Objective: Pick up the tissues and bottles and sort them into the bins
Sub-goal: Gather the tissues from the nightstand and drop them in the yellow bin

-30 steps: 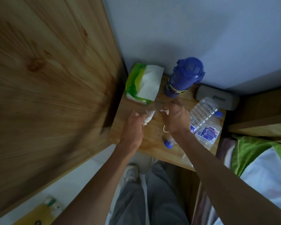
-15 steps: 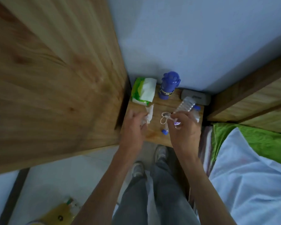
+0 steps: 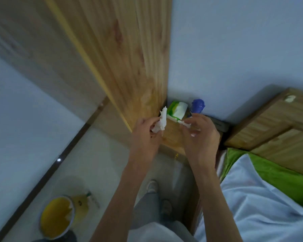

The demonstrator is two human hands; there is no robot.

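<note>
Crumpled tissue (image 3: 160, 122) was pinched in the left hand (image 3: 145, 135), a smaller white scrap (image 3: 182, 122) in the right hand (image 3: 199, 137), both above the bedside table's (image 3: 172, 137) front edge. Pickup looked done; carrying them to the yellow-lined bin (image 3: 57, 217) likely came next.

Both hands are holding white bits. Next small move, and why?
Probably swing both hands down-left toward the yellow-lined bin: the left hand grips a crumpled tissue, the right hand pinches a smaller white scrap, and both are clear of the table.
</note>
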